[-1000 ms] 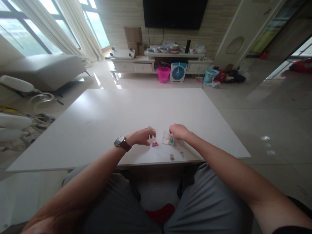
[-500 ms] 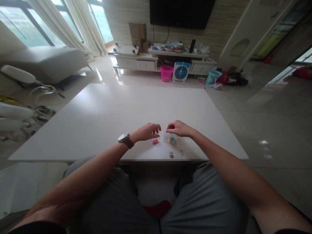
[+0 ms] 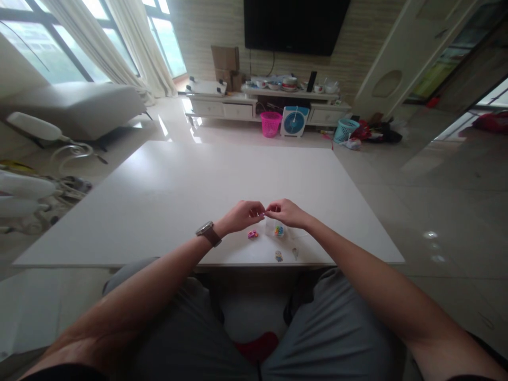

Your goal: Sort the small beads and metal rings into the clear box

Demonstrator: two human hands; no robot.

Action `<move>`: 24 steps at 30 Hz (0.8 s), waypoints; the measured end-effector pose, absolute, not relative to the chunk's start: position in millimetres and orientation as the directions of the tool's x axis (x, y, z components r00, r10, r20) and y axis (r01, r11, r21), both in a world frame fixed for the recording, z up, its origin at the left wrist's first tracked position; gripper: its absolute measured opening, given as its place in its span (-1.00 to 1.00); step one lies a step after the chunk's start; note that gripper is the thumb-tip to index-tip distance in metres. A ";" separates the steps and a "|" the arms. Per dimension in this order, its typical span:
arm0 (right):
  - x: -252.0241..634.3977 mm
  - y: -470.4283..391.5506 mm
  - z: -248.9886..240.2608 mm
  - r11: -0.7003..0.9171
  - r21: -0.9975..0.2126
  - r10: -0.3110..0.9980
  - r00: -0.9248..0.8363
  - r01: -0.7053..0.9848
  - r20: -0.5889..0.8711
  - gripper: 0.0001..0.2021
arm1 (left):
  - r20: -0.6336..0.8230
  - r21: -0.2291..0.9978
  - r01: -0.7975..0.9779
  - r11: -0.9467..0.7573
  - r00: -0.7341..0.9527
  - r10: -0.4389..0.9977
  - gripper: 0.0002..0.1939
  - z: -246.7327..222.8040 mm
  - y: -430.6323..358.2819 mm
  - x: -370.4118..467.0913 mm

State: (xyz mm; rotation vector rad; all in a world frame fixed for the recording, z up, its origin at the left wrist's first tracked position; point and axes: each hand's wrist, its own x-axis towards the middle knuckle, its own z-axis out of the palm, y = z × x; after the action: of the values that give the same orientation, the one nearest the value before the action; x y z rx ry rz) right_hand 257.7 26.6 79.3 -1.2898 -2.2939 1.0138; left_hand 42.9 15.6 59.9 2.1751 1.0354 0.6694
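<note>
My left hand (image 3: 246, 215), with a watch (image 3: 208, 233) on its wrist, meets my right hand (image 3: 289, 212) fingertip to fingertip just above the table. Both are closed in a pinch, and whatever small piece lies between the fingers is too tiny to make out. Beneath my right hand stands a small clear plastic box (image 3: 270, 227) with colourful little pieces (image 3: 279, 231) in its right side. A little pile of pink and orange pieces (image 3: 253, 234) lies below my left hand. Near the table's front edge are a small flat cartoon figure (image 3: 279, 256) and a small metallic item (image 3: 295, 253).
The white table (image 3: 190, 180) spreads out in front of my lap. Beyond it, a low TV cabinet (image 3: 238, 110) bears dishes, with a pink basket (image 3: 271, 125), a blue fan (image 3: 294, 121) and a light-blue basket (image 3: 345, 130) on the floor before it.
My right hand has moved left from over the box, and my left hand has closed its fingers. Their fingertips now meet. The things on the table stay put.
</note>
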 end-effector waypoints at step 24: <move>260.4 27.7 81.1 0.377 -0.566 0.879 -0.475 0.733 -0.029 -0.79 | 0.019 0.410 0.612 -0.676 0.736 0.677 -0.79 34.1 31.5 27.6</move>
State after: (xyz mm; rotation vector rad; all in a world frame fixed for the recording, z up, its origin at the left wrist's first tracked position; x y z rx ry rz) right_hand 260.4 27.7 81.1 -1.4237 -2.3630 0.7563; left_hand 27.6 31.5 34.1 2.5589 0.9923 0.2381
